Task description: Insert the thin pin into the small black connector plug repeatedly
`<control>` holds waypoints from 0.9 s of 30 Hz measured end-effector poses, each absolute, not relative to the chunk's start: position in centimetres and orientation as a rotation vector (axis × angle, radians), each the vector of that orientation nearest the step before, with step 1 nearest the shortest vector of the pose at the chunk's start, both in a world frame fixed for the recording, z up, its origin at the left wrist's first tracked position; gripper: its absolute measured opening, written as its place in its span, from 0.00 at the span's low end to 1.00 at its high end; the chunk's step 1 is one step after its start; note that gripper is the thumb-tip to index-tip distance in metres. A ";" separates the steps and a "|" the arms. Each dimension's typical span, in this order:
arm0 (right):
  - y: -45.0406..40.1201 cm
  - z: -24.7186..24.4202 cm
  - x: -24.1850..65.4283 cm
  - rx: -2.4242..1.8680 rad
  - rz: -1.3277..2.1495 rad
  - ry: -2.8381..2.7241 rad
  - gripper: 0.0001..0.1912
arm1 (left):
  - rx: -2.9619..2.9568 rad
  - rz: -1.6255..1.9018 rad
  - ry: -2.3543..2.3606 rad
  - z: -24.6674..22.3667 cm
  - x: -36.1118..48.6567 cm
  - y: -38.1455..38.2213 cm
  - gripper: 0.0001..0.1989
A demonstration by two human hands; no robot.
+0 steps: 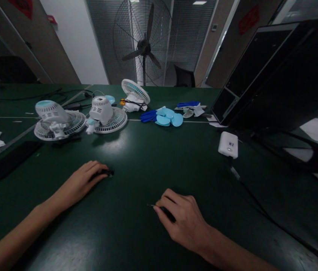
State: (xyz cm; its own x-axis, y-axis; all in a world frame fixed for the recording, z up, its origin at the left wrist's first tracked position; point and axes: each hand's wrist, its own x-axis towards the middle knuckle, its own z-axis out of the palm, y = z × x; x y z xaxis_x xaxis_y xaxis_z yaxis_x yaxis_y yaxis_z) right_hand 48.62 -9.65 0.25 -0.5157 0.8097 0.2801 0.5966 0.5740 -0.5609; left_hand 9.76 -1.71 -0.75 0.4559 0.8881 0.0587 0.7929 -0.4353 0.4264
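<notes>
My left hand (87, 177) rests low over the green table, its fingers closed around a small black piece (108, 172) whose kind I cannot make out. Farther right and nearer to me, my right hand (180, 214) grips a small screwdriver (168, 213). Its thin metal shaft pokes out past the thumb and points left, and most of the dark handle is hidden by the fingers. The two hands are apart. Beyond them lie a light blue fan blade (169, 117) and a white fan (105, 114) face down.
Another white fan (58, 119) lies at the left, and a third (134, 96) farther back. Blue gloves (148, 116) are beside the blade. A white power bank (228, 144) with a black cable (256, 201) sits at right, near a large dark monitor (285, 79). A black slab (10, 161) lies at left.
</notes>
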 end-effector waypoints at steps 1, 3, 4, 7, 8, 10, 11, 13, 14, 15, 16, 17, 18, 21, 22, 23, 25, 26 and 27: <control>-9.7 0.3 48.6 -1.128 0.546 -2.287 0.07 | 2.335 0.426 1.521 -0.9 8.3 -0.7 0.20; -9.8 0.3 48.6 -1.139 0.553 -2.289 0.06 | 2.284 0.456 1.662 -1.1 5.6 0.8 0.25; -9.8 0.4 48.6 -1.141 0.559 -2.289 0.06 | 2.255 0.456 1.724 -1.2 4.6 1.3 0.27; -9.8 0.5 48.6 -1.140 0.586 -2.288 0.06 | 2.185 0.468 1.868 -1.2 2.5 1.7 0.31; -9.7 0.5 48.5 -1.138 0.590 -2.288 0.06 | 2.170 0.478 1.897 -1.2 2.0 1.6 0.32; -9.6 0.5 48.5 -1.135 0.595 -2.297 0.06 | 2.144 0.482 1.916 -1.0 1.4 1.2 0.33; -9.6 0.5 48.5 -1.136 0.592 -2.301 0.06 | 2.118 0.478 1.918 -0.8 1.1 1.0 0.35; -9.5 0.4 48.6 -1.138 0.587 -2.307 0.06 | 2.043 0.473 1.922 -0.6 0.4 0.6 0.39; -9.6 0.4 48.6 -1.142 0.584 -2.307 0.06 | 2.008 0.470 1.927 -0.4 0.0 0.4 0.41; -9.6 0.4 48.7 -1.143 0.587 -2.310 0.06 | 1.982 0.466 1.933 -0.3 -0.4 0.3 0.42; -9.6 0.4 48.7 -1.145 0.592 -2.312 0.06 | 1.970 0.459 1.934 -0.2 -0.7 0.1 0.41; -9.6 0.4 48.7 -1.150 0.596 -2.314 0.06 | 1.972 0.456 1.935 -0.1 -1.0 0.0 0.40; -9.7 0.4 48.7 -1.153 0.597 -2.315 0.06 | 1.979 0.453 1.936 0.0 -1.2 -0.1 0.38; -9.7 0.5 48.7 -1.158 0.596 -2.309 0.07 | 1.983 0.477 1.938 0.1 -1.3 -0.3 0.38; -9.7 0.5 48.6 -1.156 0.590 -2.305 0.07 | 1.966 0.485 1.946 0.1 -1.2 -0.3 0.39; -9.7 0.5 48.6 -1.152 0.585 -2.303 0.07 | 1.944 0.486 1.958 0.1 -1.1 -0.3 0.39; -9.6 0.4 48.5 -1.145 0.568 -2.301 0.07 | 1.906 0.481 1.987 0.2 -1.0 -0.3 0.40; -9.6 0.3 48.5 -1.145 0.557 -2.302 0.07 | 1.897 0.478 2.006 0.2 -0.9 -0.3 0.39; -9.6 0.3 48.5 -1.142 0.551 -2.304 0.07 | 1.893 0.476 2.029 0.2 -0.9 -0.3 0.37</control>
